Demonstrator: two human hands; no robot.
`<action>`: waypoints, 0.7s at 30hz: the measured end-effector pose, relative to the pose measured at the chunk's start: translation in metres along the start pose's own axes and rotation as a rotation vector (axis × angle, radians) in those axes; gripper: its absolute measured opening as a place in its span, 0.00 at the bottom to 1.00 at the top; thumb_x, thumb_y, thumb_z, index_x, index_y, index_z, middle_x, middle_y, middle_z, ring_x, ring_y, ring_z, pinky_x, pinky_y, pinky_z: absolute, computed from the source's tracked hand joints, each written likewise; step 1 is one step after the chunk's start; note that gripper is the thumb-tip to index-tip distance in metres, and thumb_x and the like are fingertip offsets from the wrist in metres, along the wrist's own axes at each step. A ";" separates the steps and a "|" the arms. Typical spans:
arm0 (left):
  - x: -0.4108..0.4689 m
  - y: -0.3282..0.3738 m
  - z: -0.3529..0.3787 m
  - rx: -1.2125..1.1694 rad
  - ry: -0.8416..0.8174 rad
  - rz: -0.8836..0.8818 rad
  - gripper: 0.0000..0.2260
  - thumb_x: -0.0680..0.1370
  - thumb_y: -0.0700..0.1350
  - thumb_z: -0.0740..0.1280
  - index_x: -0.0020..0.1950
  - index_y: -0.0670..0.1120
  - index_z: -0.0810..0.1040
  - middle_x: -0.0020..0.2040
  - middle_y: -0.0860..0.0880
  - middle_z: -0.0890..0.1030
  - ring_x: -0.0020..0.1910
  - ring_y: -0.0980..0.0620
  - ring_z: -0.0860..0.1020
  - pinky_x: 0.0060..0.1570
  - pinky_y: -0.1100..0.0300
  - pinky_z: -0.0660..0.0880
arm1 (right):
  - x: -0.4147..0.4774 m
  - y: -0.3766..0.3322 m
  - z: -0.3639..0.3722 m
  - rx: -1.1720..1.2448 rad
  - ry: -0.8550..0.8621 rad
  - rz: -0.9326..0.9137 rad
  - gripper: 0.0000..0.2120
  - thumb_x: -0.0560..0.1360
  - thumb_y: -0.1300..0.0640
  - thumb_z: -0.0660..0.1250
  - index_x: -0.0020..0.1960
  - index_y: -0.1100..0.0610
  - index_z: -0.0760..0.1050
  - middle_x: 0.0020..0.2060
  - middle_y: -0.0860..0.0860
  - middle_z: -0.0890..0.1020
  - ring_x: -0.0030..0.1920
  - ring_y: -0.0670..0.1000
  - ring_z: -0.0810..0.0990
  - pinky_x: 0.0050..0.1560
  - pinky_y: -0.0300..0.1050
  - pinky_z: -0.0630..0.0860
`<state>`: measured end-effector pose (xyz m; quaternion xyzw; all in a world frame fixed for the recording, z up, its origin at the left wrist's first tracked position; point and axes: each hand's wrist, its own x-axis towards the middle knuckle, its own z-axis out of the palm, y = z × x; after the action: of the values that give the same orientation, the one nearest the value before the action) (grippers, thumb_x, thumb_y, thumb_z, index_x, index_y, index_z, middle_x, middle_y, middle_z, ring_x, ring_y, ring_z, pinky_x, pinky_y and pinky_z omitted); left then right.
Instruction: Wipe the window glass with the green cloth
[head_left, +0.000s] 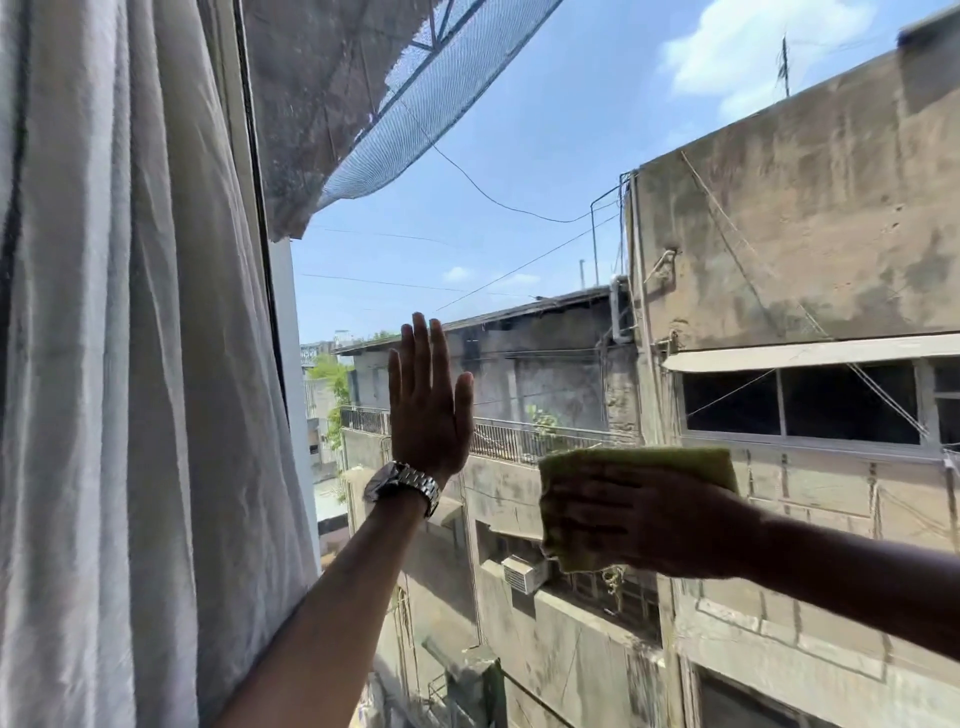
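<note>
The window glass fills most of the view, with sky and concrete buildings behind it. My right hand presses a folded green cloth flat against the pane at the lower right; its top edge shows above my fingers. My left hand lies flat on the glass to the left of the cloth, fingers straight and pointing up, holding nothing. A metal watch is on that wrist.
A white curtain hangs along the left side, covering the window's edge. The dark window frame runs down next to it. Outside hang a net awning, cables and a railing.
</note>
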<state>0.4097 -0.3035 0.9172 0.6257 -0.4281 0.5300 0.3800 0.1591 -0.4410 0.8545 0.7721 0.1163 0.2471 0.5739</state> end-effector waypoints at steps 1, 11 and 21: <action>-0.001 0.000 0.000 -0.006 0.005 -0.004 0.29 0.84 0.53 0.46 0.84 0.42 0.49 0.85 0.44 0.48 0.85 0.48 0.45 0.85 0.50 0.43 | -0.001 0.013 0.001 0.018 0.002 -0.006 0.25 0.84 0.53 0.54 0.80 0.50 0.56 0.78 0.51 0.66 0.80 0.55 0.62 0.82 0.60 0.52; -0.004 -0.001 0.002 -0.043 0.045 0.018 0.29 0.84 0.54 0.44 0.83 0.41 0.53 0.85 0.43 0.52 0.85 0.47 0.49 0.84 0.53 0.42 | 0.068 0.176 -0.049 0.096 0.200 0.902 0.27 0.83 0.47 0.52 0.80 0.56 0.59 0.80 0.60 0.62 0.81 0.61 0.56 0.80 0.63 0.55; -0.005 -0.005 0.004 -0.115 0.084 0.033 0.26 0.84 0.47 0.47 0.82 0.40 0.57 0.84 0.42 0.56 0.85 0.47 0.52 0.83 0.42 0.54 | 0.060 0.058 -0.006 0.070 0.012 0.102 0.21 0.86 0.48 0.53 0.76 0.52 0.66 0.78 0.54 0.67 0.80 0.58 0.61 0.79 0.61 0.61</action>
<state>0.4155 -0.3046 0.9112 0.5730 -0.4518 0.5364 0.4241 0.2005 -0.4264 0.9256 0.7952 0.0889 0.2764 0.5324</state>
